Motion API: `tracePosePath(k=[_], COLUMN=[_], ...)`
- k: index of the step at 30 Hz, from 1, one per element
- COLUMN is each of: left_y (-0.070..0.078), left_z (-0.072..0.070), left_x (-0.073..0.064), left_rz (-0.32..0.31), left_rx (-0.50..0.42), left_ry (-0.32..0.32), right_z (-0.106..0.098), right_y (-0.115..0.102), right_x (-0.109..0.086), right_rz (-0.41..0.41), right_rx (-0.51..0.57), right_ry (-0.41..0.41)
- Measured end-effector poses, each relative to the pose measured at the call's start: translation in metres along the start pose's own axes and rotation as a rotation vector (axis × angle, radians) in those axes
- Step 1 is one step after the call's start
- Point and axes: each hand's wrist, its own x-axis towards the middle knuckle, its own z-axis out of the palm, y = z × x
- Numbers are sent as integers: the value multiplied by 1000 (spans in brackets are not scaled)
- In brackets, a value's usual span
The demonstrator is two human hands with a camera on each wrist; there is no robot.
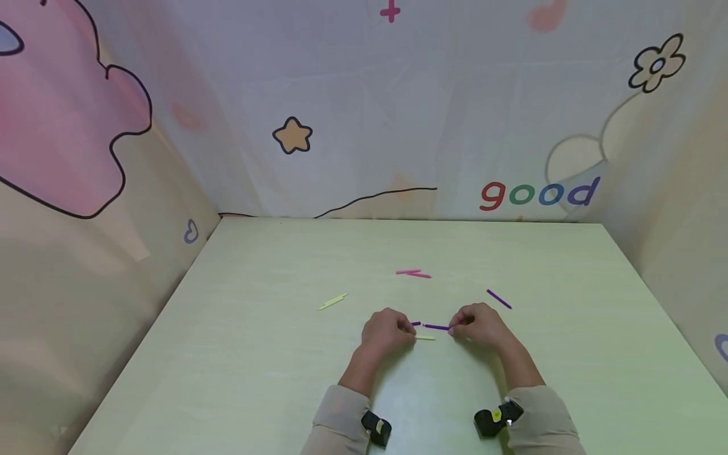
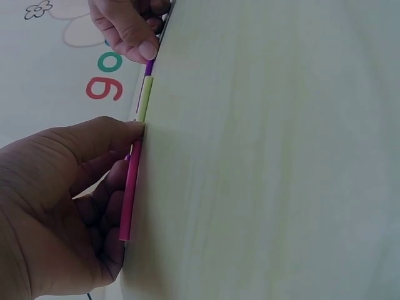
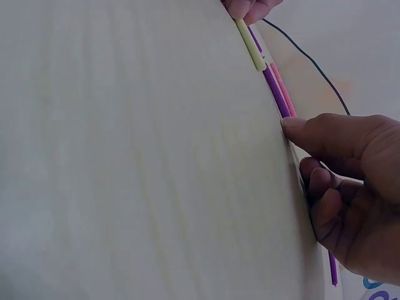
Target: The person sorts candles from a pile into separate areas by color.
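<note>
My left hand [image 1: 389, 330] rests low over the table, thumb and finger pinching the end of a short yellow stick [image 1: 425, 338]. Beneath that hand, a pink stick [image 2: 130, 194] lies in line with the yellow one. Just beyond the yellow stick, the end of a purple stick [image 1: 416, 323] shows beside the left fingers; the rest is hidden. Another purple stick [image 1: 436, 327] lies nearly end to end with it, a small gap between. My right hand [image 1: 480, 323] pinches this stick's right end, its other fingers curled on the tabletop.
Farther back on the pale table [image 1: 273, 379] lie two pink sticks [image 1: 414, 273]. A pair of yellow sticks [image 1: 332, 302] is at the left, and a lone purple stick [image 1: 499, 299] lies beyond the right hand. A printed curtain [image 1: 352, 82] hangs behind the table.
</note>
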Motion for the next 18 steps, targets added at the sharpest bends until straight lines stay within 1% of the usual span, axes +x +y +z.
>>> tracePosePath(k=[6,8,13,15,18], left_y=[-1,-2,-1,-1,-1], left_z=[3,4,3,1,1], left_x=[0,0,0,0,0], left_rz=[7,12,16,18,25], left_rx=[2,2,-5,-9,-16], left_ry=[6,0,-13,-15,-13], right_z=[-6,-9,-18,-20,-21], right_y=[-2,-3,-7,-9,-10], right_x=[-8,-12,-18,-18,-19], right_rz=[-25,-34,-95,-100,-87], right_rx=[14,15,10,4,-5], right_ry=[20,45,104,104,100])
